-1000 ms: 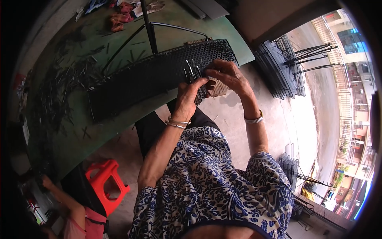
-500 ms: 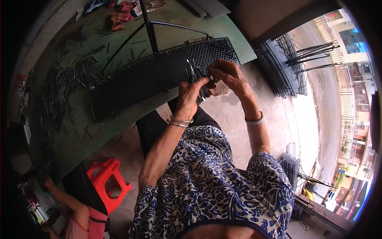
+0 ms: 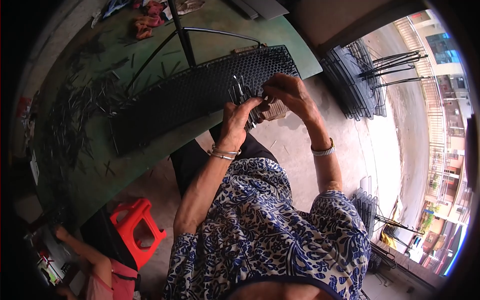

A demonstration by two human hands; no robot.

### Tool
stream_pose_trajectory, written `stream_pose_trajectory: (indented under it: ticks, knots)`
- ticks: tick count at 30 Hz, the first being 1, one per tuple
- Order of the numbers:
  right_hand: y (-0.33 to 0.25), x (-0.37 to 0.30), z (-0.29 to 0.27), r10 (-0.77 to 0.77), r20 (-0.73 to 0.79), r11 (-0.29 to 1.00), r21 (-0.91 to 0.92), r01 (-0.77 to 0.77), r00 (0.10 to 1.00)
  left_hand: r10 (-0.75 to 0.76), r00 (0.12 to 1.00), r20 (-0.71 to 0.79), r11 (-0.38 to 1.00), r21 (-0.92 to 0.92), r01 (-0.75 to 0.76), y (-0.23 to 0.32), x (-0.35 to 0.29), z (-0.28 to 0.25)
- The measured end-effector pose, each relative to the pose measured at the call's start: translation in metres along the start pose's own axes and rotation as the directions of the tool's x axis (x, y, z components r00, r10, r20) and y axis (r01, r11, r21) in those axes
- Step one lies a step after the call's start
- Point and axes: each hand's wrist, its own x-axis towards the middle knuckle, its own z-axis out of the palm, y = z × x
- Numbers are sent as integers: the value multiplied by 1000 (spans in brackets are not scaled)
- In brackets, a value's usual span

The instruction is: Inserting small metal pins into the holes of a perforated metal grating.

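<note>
My left hand (image 3: 235,120) is closed around a bundle of thin dark strips (image 3: 239,89), whose ends stick up past the thumb. My right hand (image 3: 291,94) is bent over beside it, fingers pinched close to the left thumb tip. What sits between those fingertips is too small and hidden to make out. Both hands are at the near edge of a black mesh panel (image 3: 195,95) with a wire frame and an upright bar (image 3: 185,42). The panel lies on a green table (image 3: 135,162), jutting past its edge near my hands.
Many loose dark strips (image 3: 75,117) cover the table's left side. Crumpled cloths (image 3: 149,22) lie at the back. A red stool (image 3: 141,232) and a person in pink (image 3: 112,280) are at lower left. Stacked wire racks (image 3: 350,82) stand right; more racks (image 3: 366,207) are below.
My hands stay almost in place, with the right fingers shifting slightly at the left thumb. The view has tilted a little. The bundle remains in my left hand.
</note>
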Motion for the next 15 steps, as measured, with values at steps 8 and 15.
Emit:
stream_pose_trajectory:
  ticks: [8, 15]
  knots:
    - [25, 38, -21, -234, -588, 961, -262, 91, 774, -82, 996, -28, 994, -70, 80, 8, 1, 6]
    - [61, 65, -21, -362, -614, 890, -452, 64, 701, -192, 978, 78, 962, -180, 203, 8, -1, 12]
